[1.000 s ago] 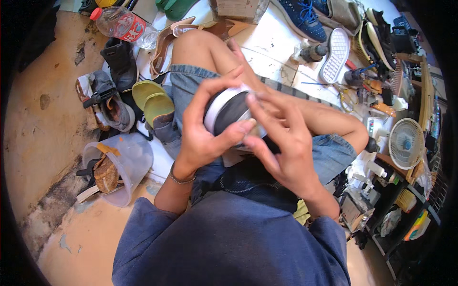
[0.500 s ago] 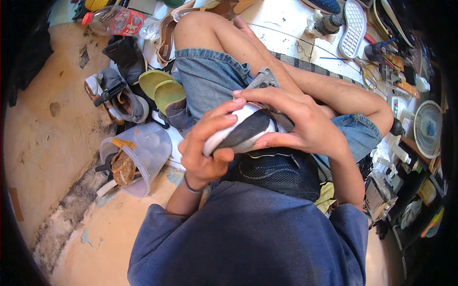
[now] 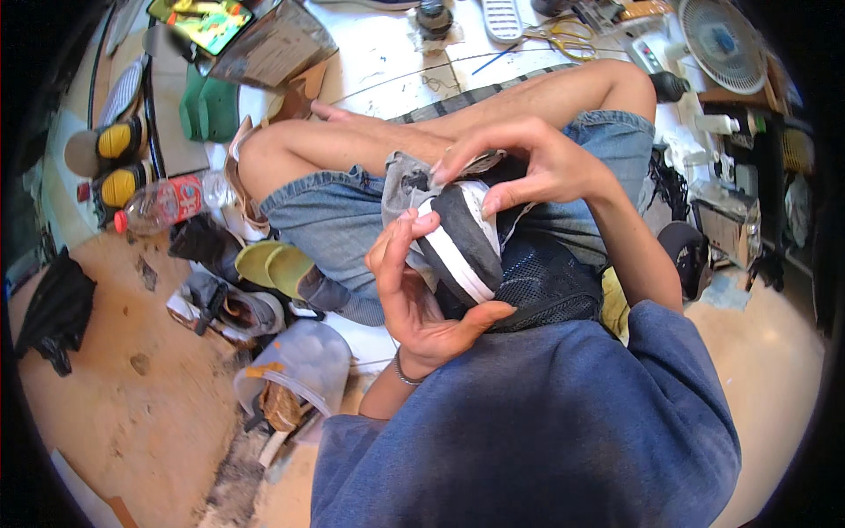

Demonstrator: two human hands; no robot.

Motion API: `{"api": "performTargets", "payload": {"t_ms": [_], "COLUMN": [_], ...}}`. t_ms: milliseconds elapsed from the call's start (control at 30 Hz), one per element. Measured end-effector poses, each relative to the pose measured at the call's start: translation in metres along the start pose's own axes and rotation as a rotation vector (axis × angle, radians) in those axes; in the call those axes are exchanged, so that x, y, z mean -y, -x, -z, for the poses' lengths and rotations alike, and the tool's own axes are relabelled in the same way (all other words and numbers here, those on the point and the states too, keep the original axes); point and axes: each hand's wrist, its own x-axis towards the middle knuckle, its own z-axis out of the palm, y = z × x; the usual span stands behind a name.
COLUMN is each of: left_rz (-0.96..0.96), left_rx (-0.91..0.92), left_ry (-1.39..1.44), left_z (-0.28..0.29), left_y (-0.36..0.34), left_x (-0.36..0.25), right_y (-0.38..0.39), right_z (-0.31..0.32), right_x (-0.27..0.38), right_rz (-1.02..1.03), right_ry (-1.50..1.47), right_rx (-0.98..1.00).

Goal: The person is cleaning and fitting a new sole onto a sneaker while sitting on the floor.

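A black and white sneaker (image 3: 471, 231) is held over my lap, its dark toe and white sole edge turned up. My left hand (image 3: 412, 308) grips it from the left, fingertips on the white sole side and thumb stretched beneath the toe. From the upper right, my right hand (image 3: 550, 167) curls over the shoe, its thumb pressing on the upper near the white edging. Grey fabric (image 3: 402, 187) shows beyond the shoe, by the right fingertips. Black mesh material (image 3: 546, 282) lies in my lap under the shoe. The shoe's far end is partly hidden by my right hand.
At left lie olive slippers (image 3: 273, 264), worn shoes (image 3: 233, 304), a tipped clear plastic tub (image 3: 326, 352) and a bottle with a red label (image 3: 167, 202). Yellow-handled scissors (image 3: 568, 40) and a fan (image 3: 726, 44) are at the far right. A black shoe (image 3: 685, 255) sits by my right elbow.
The view has swung, shifting the surroundings. The sneaker has been turned, so its white sole band faces up more. My left thumb is now stretched out below the toe; both hands keep hold.
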Motion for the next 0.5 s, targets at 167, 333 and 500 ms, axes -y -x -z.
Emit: {"api": "performTargets", "payload": {"t_ms": [167, 333, 500], "left_rz": [-0.074, -0.170, -0.216], "left_rx": [-0.098, -0.086, -0.032], "left_ry": [-0.053, -0.055, -0.090], "left_z": [-0.007, 0.004, 0.009], "left_y": [0.007, 0.008, -0.001], "left_x": [0.002, 0.015, 0.019], "right_y": [0.041, 0.070, 0.058], "right_z": [-0.019, -0.002, 0.002], "right_x": [0.007, -0.015, -0.030], "right_rz": [-0.112, -0.512, -0.629], "right_ry": [0.007, 0.242, 0.243], "right_rx": [-0.466, -0.365, -0.218]}}
